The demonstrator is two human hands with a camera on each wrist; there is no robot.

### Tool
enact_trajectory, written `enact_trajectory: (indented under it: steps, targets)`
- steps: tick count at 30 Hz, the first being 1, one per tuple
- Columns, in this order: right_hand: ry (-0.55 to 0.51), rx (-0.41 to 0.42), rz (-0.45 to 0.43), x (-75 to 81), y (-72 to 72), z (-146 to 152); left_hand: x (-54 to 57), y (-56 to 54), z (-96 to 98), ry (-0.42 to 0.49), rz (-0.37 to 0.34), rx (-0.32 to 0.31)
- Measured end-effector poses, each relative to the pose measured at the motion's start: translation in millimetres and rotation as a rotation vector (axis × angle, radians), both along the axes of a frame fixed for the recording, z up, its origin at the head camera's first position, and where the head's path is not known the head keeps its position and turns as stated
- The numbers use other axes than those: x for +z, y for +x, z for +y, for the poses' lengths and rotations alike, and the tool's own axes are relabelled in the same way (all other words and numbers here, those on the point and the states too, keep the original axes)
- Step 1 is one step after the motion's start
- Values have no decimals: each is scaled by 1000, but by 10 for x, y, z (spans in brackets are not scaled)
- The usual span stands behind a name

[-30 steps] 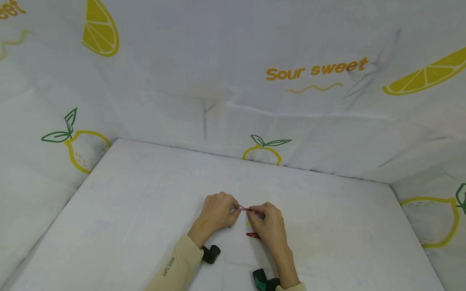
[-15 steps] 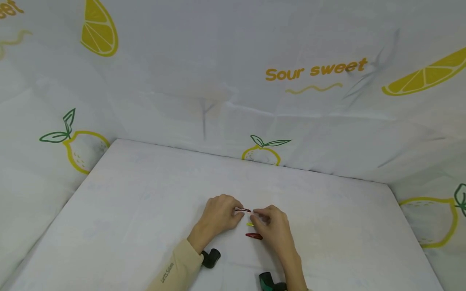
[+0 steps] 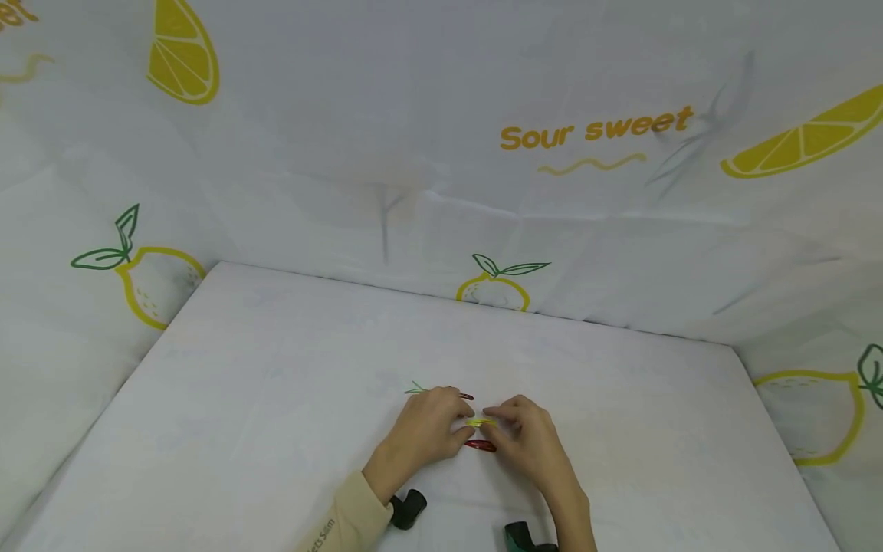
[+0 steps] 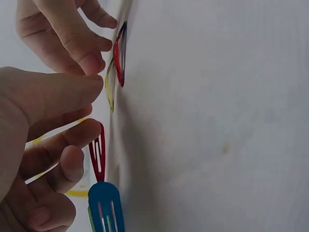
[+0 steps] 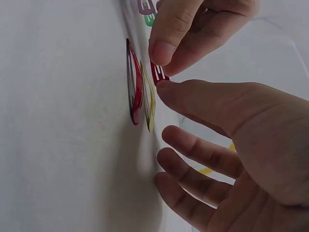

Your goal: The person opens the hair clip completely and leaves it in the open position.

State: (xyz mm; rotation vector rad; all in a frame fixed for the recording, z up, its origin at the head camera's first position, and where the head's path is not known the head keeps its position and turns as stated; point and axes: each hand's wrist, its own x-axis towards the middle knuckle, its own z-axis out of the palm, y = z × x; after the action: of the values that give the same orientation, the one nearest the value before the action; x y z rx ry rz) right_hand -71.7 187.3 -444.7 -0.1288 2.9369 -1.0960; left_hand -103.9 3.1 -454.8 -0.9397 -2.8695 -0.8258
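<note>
A yellow snap hair clip [image 3: 480, 422] lies on the white table between my two hands in the head view. My left hand [image 3: 429, 425] comes in from its left, thumb and fingers apart around the clip's near end. On the other side, my right hand [image 3: 530, 438] has its fingertips right at the clip, fingers loosely bent. A red hair clip [image 3: 480, 445] sits just nearer to me. Behind the left fingers shows another, dark red clip [image 3: 467, 396]. The left wrist view has it overlapping a blue clip [image 4: 104, 200].
Green thin-lined clip parts [image 3: 415, 388] show beyond the left hand. The right wrist view also has a purple clip [image 5: 145, 7] at the top. Black wrist devices [image 3: 409, 509] sit at both wrists. A lemon-printed cloth [image 3: 441, 153] walls the table's back and sides.
Both hands first held the dark red clip; then the right let go, then the left. The left hand has since moved nearer and right, to the yellow clip.
</note>
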Motion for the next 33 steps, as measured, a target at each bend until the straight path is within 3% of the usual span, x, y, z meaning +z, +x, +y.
enact_trajectory:
  steps: [19, 33]
  targets:
    - [-13, 3, -18, -94, 1, 26, -77, 21, 125, -76, 69, 38]
    - [-13, 6, -6, -123, -1, 22, -83, 31, 151, -56, 58, 47]
